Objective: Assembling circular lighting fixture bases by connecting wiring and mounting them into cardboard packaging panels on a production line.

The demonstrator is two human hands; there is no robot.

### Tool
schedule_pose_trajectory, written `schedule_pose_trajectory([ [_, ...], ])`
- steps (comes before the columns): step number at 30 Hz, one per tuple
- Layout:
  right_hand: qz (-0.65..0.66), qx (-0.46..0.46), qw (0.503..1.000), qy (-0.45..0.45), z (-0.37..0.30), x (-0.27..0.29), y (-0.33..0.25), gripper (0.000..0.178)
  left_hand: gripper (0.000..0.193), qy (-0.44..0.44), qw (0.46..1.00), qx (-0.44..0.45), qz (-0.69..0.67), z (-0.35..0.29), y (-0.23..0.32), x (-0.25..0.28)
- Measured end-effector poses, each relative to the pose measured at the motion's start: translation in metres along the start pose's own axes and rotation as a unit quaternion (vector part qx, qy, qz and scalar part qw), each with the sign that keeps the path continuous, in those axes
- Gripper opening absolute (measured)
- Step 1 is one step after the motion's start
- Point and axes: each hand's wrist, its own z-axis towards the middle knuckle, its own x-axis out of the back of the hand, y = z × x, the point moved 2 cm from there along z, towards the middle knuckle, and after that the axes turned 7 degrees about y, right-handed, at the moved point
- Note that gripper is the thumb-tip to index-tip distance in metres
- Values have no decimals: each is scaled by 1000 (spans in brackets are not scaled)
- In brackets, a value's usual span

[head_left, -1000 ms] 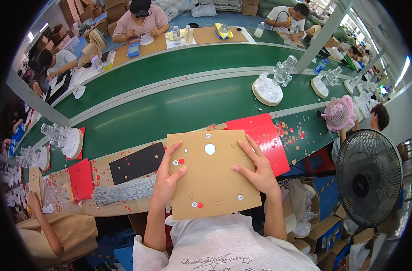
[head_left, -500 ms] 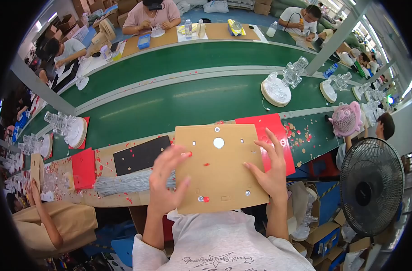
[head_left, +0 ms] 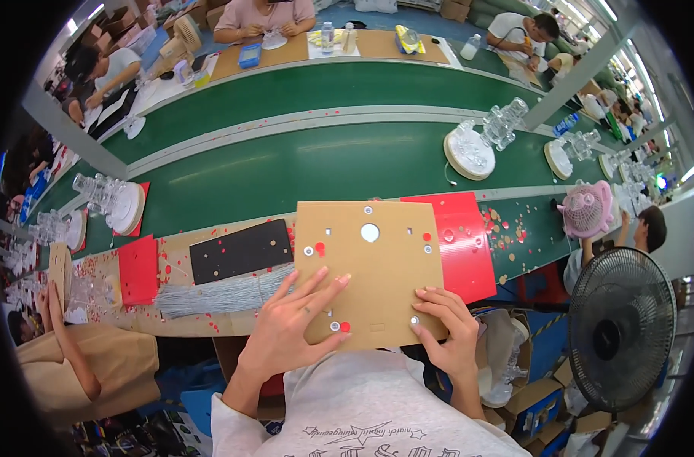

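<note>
In front of me a tan cardboard sheet [head_left: 377, 282] lies flat, with one large round hole, several small cut slots and holes, and loose red dots on it. My left hand [head_left: 286, 324] rests on its lower left part, fingers spread across the surface. At the lower right corner my right hand [head_left: 447, 327] touches the sheet, its fingers apart and slightly bent along the edge. The right thumb tip sits at a small round hole there. Neither hand is lifting the sheet, as far as I can see.
Left of the sheet lie a black board [head_left: 240, 251], a bundle of grey wires [head_left: 217, 295] and a red sheet [head_left: 137, 270]. Another red sheet [head_left: 465, 247] sits to the right. Clear plastic assemblies [head_left: 469, 148] stand on the green belt [head_left: 301, 160]. A black fan [head_left: 621, 327] is at right.
Both hands have come down onto the cardboard sheet's lower part, the left from above its left edge, the right from higher on its right side. A red dot at upper right is now visible.
</note>
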Motion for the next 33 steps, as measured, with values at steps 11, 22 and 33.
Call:
schedule_pose_trajectory([
  [11, -2, 23, 1000, -4, 7, 11, 2, 23, 64, -4, 998, -2, 61, 7, 17, -7],
  [22, -33, 12, 992, 119, 4, 10, -4, 12, 49, 30, 996, -9, 80, 7, 15, -15],
  [33, 122, 95, 899, -410, -54, -138, 25, 34, 40, 149, 973, 27, 174, -5, 36, -61],
])
